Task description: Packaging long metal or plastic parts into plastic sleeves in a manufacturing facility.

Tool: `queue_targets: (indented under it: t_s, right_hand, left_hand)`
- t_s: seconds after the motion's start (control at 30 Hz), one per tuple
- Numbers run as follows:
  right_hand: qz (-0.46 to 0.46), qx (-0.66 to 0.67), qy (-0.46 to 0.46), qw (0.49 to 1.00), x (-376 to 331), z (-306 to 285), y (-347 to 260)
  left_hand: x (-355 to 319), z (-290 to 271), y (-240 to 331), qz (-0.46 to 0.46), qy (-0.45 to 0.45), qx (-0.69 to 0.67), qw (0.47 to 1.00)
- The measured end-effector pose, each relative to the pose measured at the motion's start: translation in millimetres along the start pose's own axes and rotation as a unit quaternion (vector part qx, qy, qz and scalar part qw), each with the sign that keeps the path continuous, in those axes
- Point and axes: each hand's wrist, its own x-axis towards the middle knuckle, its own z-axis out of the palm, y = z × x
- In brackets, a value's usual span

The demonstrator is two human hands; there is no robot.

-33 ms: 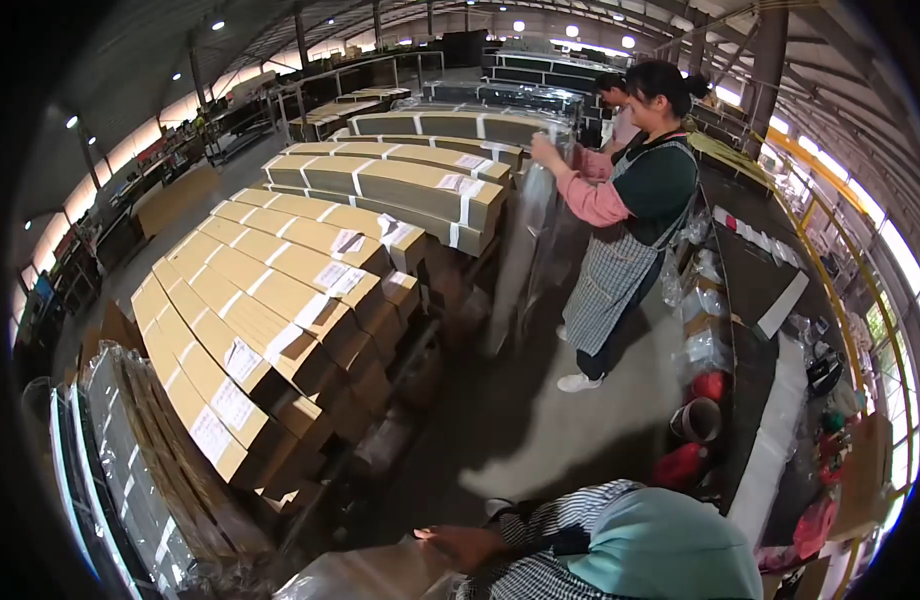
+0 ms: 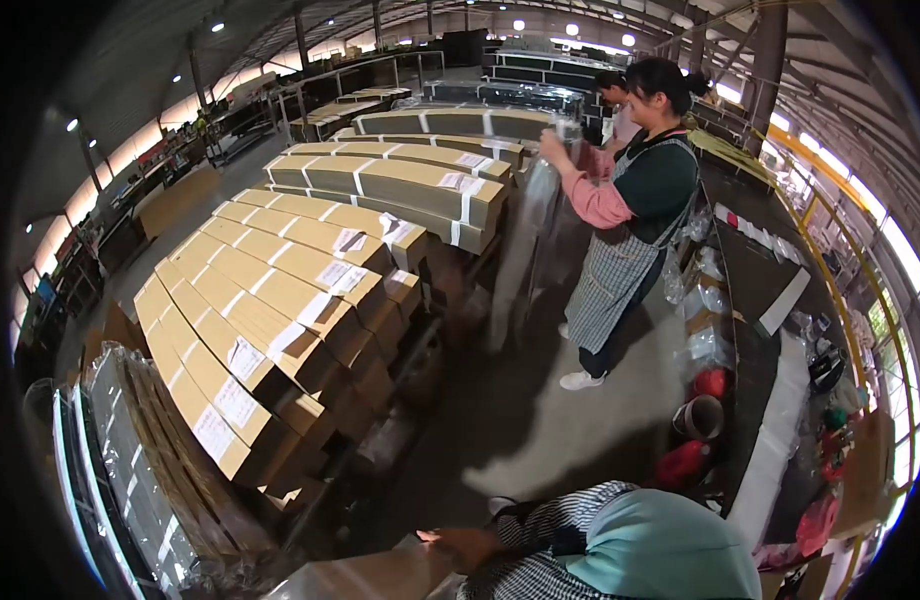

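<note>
At the lower edge a hand (image 2: 462,547), which I take as my right hand, reaches leftward out of a black-and-white checked sleeve (image 2: 560,510). Its fingers bend over the edge of a translucent plastic sheet (image 2: 375,572) and seem closed on it. This sheet looks pale and shiny, and the frame's lower edge cuts it off. A teal garment (image 2: 660,545) covers the upper arm or shoulder. My left hand is not in view. To the left of the sheet, long plastic-wrapped bundles (image 2: 165,465) stand side by side.
Long brown cartons (image 2: 245,290) with white straps lie stacked to the left. Ahead, a co-worker (image 2: 630,220) in a checked apron holds up clear plastic film (image 2: 525,250), with another person behind. A dark bench (image 2: 760,300) runs along the right, with red bags (image 2: 685,465) beside it.
The co-worker's hands have moved slightly to the right with the film. My hand and the plastic sheet stay nearly in place.
</note>
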Motion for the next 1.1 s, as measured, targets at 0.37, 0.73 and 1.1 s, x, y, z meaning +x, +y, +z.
queue_targets:
  t_s: [0.37, 0.73, 1.1]
  right_hand:
    - [-0.096, 0.241, 0.080, 0.962, 131, 39, -174]
    - [-0.242, 0.010, 0.218, 0.945, 404, -29, -462]
    - [0.050, 0.422, 0.055, 0.904, 754, 90, -322]
  left_hand:
    - [-63, -103, 18, -0.113, 0.120, 0.029, 0.986]
    - [-146, -212, -24, -0.315, 0.176, 0.021, 0.932]
    - [-15, -258, 59, -0.108, 0.246, -0.069, 0.961]
